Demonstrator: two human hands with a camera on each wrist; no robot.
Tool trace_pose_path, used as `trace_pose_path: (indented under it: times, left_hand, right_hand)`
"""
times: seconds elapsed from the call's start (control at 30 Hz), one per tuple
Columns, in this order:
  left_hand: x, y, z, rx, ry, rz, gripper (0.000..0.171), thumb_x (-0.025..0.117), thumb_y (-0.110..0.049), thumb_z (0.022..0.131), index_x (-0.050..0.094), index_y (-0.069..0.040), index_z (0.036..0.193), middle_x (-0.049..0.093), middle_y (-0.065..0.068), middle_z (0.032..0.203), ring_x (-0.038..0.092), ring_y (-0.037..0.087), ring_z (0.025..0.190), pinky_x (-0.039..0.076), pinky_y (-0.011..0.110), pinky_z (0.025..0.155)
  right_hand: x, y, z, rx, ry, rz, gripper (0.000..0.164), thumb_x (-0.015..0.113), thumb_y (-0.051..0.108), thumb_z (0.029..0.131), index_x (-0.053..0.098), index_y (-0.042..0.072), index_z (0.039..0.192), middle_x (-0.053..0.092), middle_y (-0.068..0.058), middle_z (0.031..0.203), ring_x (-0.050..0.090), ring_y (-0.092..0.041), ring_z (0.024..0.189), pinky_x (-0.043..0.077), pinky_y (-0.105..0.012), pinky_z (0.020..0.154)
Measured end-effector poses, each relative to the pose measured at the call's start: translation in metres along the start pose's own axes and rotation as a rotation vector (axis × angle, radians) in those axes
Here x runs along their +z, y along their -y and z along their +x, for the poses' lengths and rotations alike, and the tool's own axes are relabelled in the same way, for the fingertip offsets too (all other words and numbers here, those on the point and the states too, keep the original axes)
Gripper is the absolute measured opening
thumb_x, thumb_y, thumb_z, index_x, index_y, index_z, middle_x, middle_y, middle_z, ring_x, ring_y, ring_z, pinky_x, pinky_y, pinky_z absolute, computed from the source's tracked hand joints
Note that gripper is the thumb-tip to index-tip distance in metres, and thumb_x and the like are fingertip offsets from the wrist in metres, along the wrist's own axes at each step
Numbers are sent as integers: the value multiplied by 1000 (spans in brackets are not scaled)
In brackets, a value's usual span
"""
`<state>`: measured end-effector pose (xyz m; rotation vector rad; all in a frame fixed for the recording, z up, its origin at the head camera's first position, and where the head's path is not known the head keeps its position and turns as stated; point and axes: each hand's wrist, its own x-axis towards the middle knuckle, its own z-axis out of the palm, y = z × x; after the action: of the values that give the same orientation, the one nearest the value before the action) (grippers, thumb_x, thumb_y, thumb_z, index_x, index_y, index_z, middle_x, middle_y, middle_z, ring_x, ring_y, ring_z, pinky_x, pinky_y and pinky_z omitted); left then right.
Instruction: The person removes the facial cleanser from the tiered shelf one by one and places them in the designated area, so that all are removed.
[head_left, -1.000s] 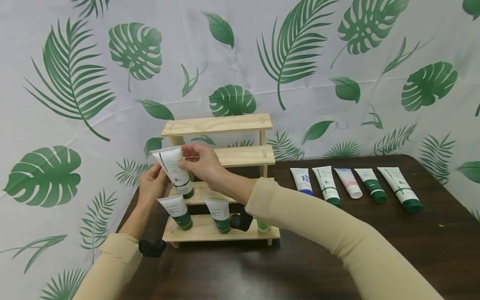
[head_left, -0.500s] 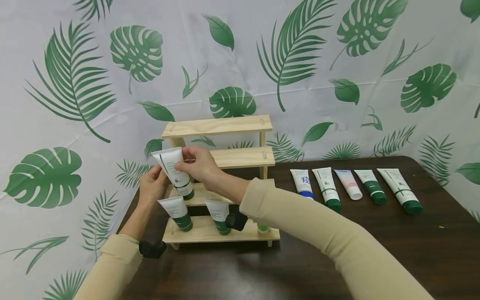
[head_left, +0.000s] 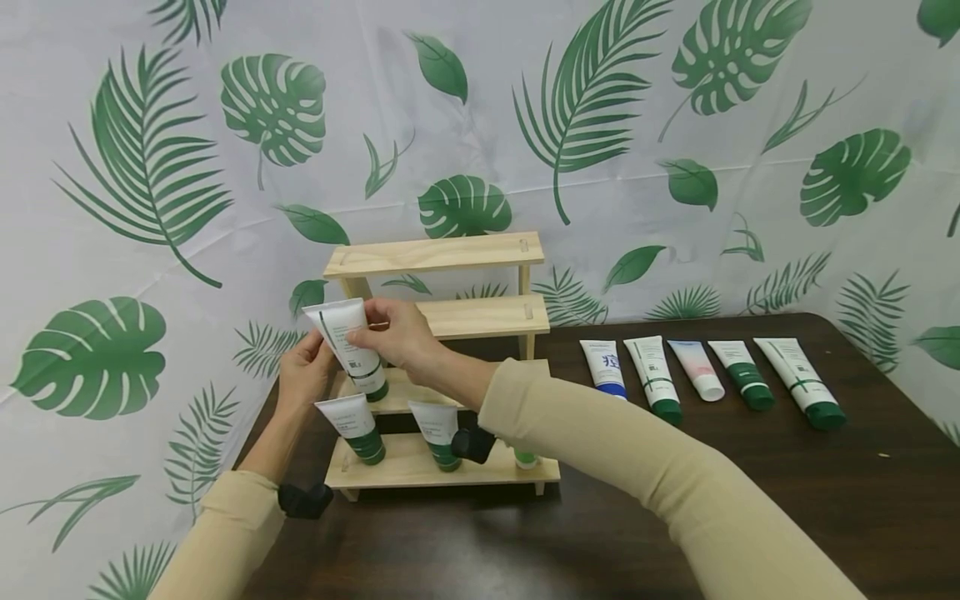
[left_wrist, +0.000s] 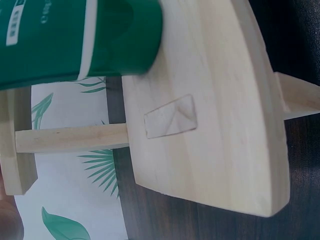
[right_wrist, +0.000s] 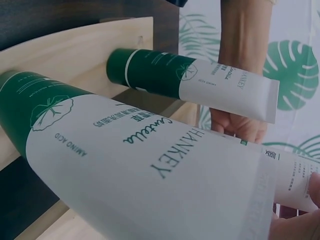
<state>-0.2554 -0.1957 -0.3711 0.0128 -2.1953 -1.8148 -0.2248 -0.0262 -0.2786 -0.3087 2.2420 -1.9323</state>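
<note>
My right hand (head_left: 401, 333) pinches a white squeeze tube (head_left: 352, 350) with a dark green cap, thumb on its front. The tube stands tilted, cap down, at the left end of the second tier of a wooden stepped rack (head_left: 442, 475). Close to the tube's left edge is my left hand (head_left: 303, 375); its fingertips are partly hidden behind the tube, so its hold cannot be told. Below, two white-and-green tubes stand on the bottom tier, a left tube (head_left: 352, 425) and a middle tube (right_wrist: 150, 150). A green-bottomed item (head_left: 527, 458) is mostly hidden by the right wrist.
Several tubes lie in a row on the dark table (head_left: 885, 500) at right, among them a blue-capped tube (head_left: 602, 367) and a pink-and-blue tube (head_left: 697, 371). Behind hangs a leaf-print cloth (head_left: 480, 100). A black wrist camera (head_left: 474, 442) sits close to the middle tube.
Over the last second the right hand has shifted slightly on the tube, and its forearm has moved a little left. The tube and left hand keep nearly the same place.
</note>
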Motion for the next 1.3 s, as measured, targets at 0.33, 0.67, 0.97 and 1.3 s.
trace_pose_path:
  times: [0.33,0.67,0.97,1.3]
  left_hand:
    - [2,-1,0,2,-2,-24,42,55,-20,95,52,-2,132,65,-22,100,58,-10,85,48,8,77]
    - [2,-1,-1,-52,33,-45,47,54,-23,96,46,-3,137,48,14,139,56,-3,106,46,12,88]
    - [1,-1,1,-35,33,-46,46,54,-20,96,45,-3,138,48,13,139,57,0,109,45,12,88]
    - [2,-3,-1,-19,29,-94,46,54,-16,95,44,1,137,47,17,139,57,-13,94,45,11,86]
  right_hand:
    - [-3,1,-5,-27,-34,-14,22,67,7,86,65,5,107,67,-6,105,61,-15,97,53,-28,79]
    - [-19,11,-19,-83,-54,48,23,66,7,87,63,1,109,65,-10,108,62,-19,101,53,-29,82]
    - [-53,26,-39,-68,-62,141,31,63,7,89,57,2,119,58,-12,118,57,-23,111,50,-33,93]
    - [-106,30,-64,-148,-133,197,35,61,3,89,54,-1,123,56,-12,112,57,-25,110,50,-33,92]
